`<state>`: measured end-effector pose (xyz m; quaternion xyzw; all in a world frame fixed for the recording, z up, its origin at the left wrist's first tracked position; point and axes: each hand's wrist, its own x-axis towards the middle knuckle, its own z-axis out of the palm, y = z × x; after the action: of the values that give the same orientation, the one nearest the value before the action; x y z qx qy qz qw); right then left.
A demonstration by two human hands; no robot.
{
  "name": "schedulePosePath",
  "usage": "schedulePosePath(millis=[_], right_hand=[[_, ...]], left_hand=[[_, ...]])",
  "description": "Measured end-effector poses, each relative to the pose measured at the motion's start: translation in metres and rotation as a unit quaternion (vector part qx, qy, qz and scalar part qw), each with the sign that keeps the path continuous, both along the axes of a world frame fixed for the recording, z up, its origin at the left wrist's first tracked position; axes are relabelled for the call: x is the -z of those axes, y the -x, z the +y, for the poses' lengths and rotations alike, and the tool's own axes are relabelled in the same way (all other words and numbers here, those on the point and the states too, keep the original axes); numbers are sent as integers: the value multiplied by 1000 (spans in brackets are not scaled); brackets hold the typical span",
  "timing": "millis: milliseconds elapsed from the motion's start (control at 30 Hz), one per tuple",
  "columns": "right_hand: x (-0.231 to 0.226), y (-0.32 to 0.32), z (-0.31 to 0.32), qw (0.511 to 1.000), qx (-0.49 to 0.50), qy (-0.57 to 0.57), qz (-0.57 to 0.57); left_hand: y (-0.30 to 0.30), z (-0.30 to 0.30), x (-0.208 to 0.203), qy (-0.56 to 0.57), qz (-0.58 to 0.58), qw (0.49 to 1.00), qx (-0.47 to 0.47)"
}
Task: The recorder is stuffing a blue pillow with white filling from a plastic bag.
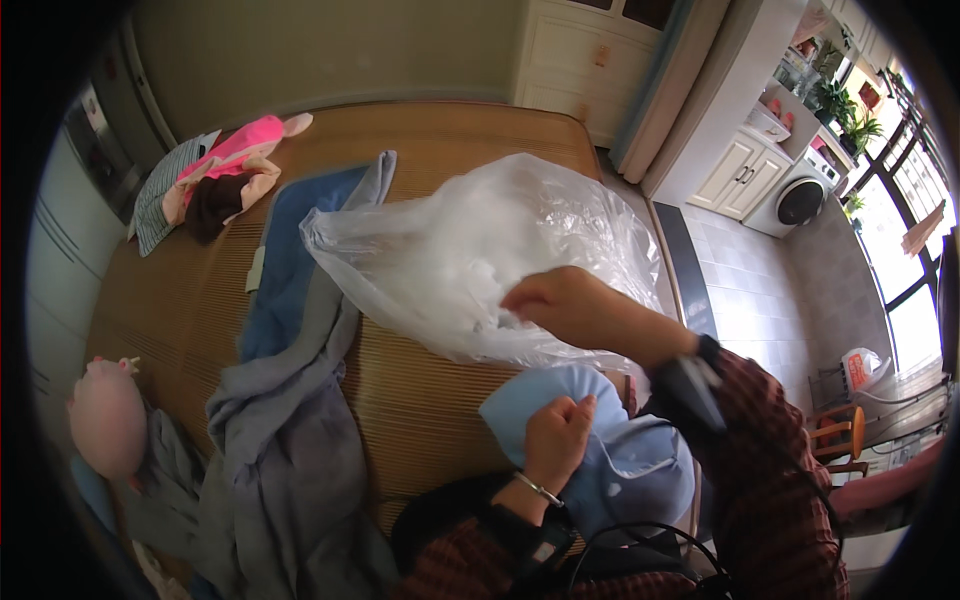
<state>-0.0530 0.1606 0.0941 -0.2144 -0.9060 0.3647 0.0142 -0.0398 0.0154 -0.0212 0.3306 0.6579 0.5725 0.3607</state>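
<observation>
Translucent plastic is forming a large, loose bag, which is lying across the ribbed tan mat, fluffy white filling showing as a pale mass within. Its long axis is running roughly left to right, the narrow gathered end pointing left and the bulk swelling to the right. Nearer the body, a light-blue, soft fabric piece with white piping is resting just beside the bag's near edge.

The right hand is reaching in from the right, over the bag's near side; the filling is lying beyond and leftward of its fingers. These are bending downward, bunched; whether they are pinching anything cannot be told. The left hand is gripping the blue fabric's upper part, thumb and fingers pressing together on it. Of the two, the right hand is sitting nearer the filling.
</observation>
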Motion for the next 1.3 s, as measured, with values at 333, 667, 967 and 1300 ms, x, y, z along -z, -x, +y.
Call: schedulePosePath(millis=[333, 667, 967, 1300], right_hand=[[145, 106, 30, 877, -138, -392, -240], [157, 71, 32, 913, -117, -311, -237], [82, 17, 37, 968, -24, -177, -177], [14, -41, 1, 873, 354, 306, 137]], left_hand=[[-2, 6, 20, -32, 51, 997, 47], [4, 3, 29, -59, -5, 995, 81], [15, 19, 22, -194, -48, 974, -105], [26, 12, 4, -75, -96, 991, 47]])
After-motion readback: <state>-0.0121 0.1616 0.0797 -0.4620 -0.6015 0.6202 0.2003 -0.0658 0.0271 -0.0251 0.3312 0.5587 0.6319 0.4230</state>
